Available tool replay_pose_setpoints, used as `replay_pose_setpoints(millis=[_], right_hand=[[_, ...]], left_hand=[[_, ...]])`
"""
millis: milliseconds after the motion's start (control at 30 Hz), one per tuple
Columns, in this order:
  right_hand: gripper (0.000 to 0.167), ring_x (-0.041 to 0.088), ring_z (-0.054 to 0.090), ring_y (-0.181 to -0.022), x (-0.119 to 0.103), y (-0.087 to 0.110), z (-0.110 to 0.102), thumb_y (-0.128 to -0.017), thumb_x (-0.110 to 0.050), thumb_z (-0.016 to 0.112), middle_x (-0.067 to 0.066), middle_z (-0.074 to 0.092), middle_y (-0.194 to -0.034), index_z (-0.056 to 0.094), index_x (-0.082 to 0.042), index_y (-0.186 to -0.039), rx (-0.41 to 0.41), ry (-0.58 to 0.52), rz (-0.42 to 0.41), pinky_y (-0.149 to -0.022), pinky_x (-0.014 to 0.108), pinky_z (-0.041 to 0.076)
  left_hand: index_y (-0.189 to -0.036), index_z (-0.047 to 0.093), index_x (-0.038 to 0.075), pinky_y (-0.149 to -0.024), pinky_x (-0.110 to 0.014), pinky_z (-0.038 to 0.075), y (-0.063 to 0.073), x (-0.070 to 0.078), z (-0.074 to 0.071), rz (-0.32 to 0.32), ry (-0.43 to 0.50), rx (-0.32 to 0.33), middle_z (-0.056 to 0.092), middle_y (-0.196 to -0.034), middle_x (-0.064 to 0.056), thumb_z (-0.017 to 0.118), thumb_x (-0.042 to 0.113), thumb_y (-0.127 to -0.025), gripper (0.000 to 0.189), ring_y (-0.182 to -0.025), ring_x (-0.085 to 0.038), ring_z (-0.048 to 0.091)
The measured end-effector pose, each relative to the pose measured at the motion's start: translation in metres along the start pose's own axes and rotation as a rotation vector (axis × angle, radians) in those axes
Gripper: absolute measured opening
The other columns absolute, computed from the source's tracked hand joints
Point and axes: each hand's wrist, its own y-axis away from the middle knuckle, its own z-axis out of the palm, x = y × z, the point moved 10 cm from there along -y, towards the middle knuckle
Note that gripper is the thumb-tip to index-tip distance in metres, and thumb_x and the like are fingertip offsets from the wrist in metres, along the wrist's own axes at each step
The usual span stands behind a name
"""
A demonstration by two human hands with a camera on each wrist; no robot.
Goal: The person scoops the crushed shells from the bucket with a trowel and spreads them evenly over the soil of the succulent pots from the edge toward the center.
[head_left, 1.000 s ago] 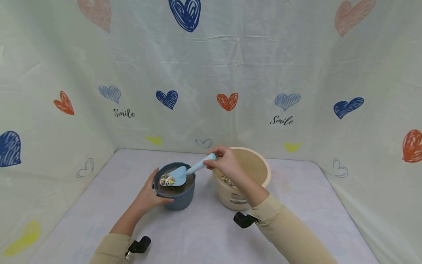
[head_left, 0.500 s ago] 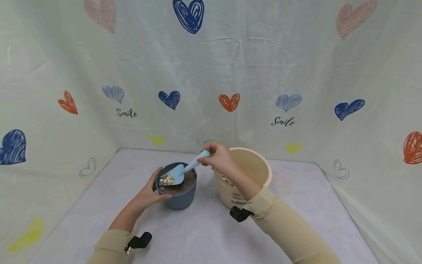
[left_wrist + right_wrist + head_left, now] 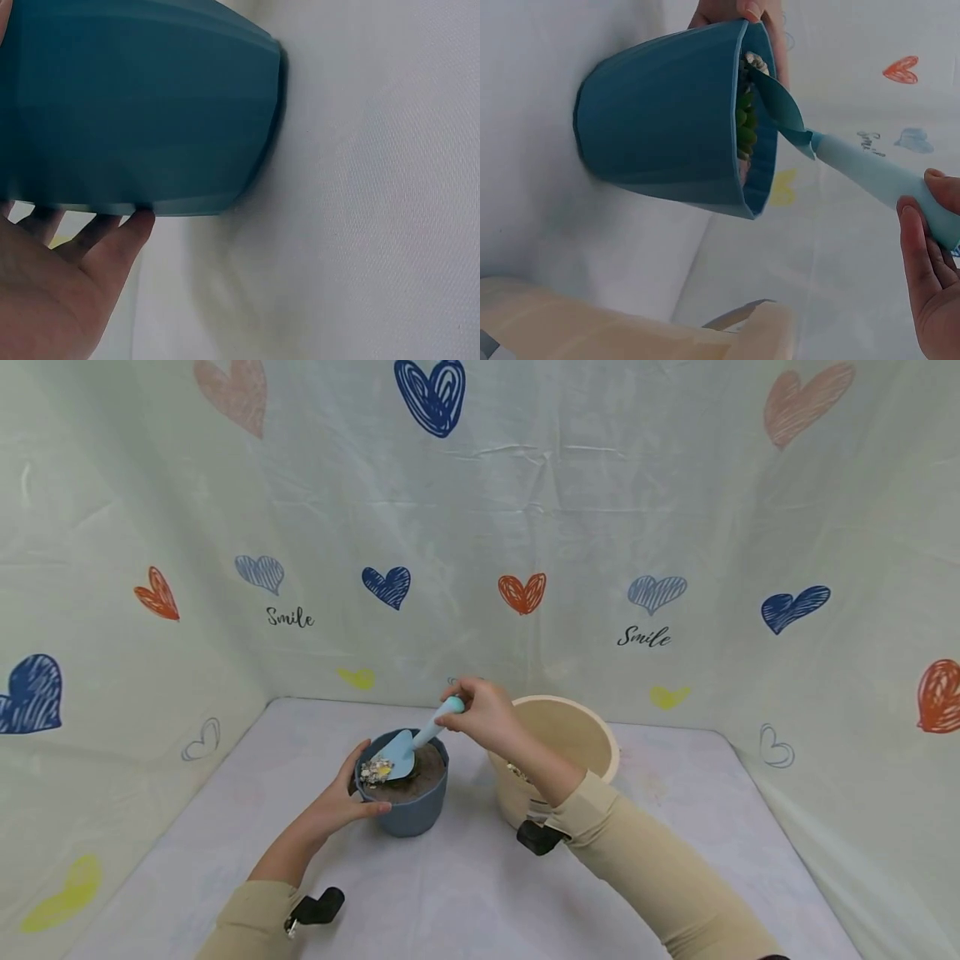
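Observation:
My left hand (image 3: pixel 333 812) holds a blue flower pot (image 3: pixel 412 820) at its left side, thumb in front and fingers round the far side. Brown soil (image 3: pixel 420 781) fills it to below the rim. In the right wrist view, green succulent leaves (image 3: pixel 744 131) show inside the pot. My right hand (image 3: pixel 483 714) pinches the handle of a light blue hand trowel (image 3: pixel 397 753) from above. Its blade slants down into the pot's mouth, with mixed pebbles (image 3: pixel 375 771) at its tip by the left rim. The left wrist view shows fingers against the pot's wall (image 3: pixel 142 105).
A larger cream bucket (image 3: pixel 581 722) stands right of the pot, partly behind my right forearm, with some pebbles (image 3: pixel 516 770) inside. A white cloth covers the table (image 3: pixel 450 893). A heart-printed curtain (image 3: pixel 577 527) rises behind and at both sides.
My right hand has moved left, tilting the trowel more steeply, its tip lower in the pot. The pebbles have shifted towards the blade's tip and left rim. My left hand keeps its hold.

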Motion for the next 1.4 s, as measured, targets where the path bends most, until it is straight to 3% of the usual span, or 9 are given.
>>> replay_pose_setpoints(millis=[433, 1167, 1400], right_hand=[[0.023, 0.014, 0.061, -0.073, -0.015, -0.001, -0.002, -0.082, -0.011, 0.08, 0.002, 0.066, -0.085, 0.069, -0.007, -0.102, -0.033, 0.06, -0.04, -0.063, 0.025, 0.052], [0.023, 0.011, 0.059, -0.073, -0.048, 0.004, 0.002, -0.083, -0.01, 0.079, 0.0, 0.065, -0.088, 0.068, -0.007, -0.103, -0.064, 0.222, -0.212, -0.062, 0.021, 0.049], [0.022, 0.012, 0.059, -0.073, -0.049, 0.009, -0.004, -0.083, -0.008, 0.079, 0.002, 0.065, -0.089, 0.068, -0.006, -0.102, -0.051, 0.184, -0.223, -0.063, 0.021, 0.05]], left_hand=[[-0.157, -0.006, 0.022, -0.108, -0.068, 0.016, 0.002, 0.003, 0.001, 0.012, 0.014, -0.013, -0.001, -0.159, -0.026, 0.082, 0.027, -0.08, 0.117, -0.142, -0.05, 0.002], [-0.157, -0.007, 0.024, -0.106, -0.071, 0.018, 0.004, 0.003, 0.002, -0.004, 0.024, -0.009, -0.003, -0.159, -0.026, 0.081, 0.026, -0.081, 0.116, -0.142, -0.052, 0.001], [-0.157, -0.008, 0.024, -0.105, -0.072, 0.017, 0.002, 0.002, 0.002, -0.011, 0.008, -0.007, -0.002, -0.158, -0.027, 0.081, 0.029, -0.081, 0.117, -0.141, -0.052, 0.001]])
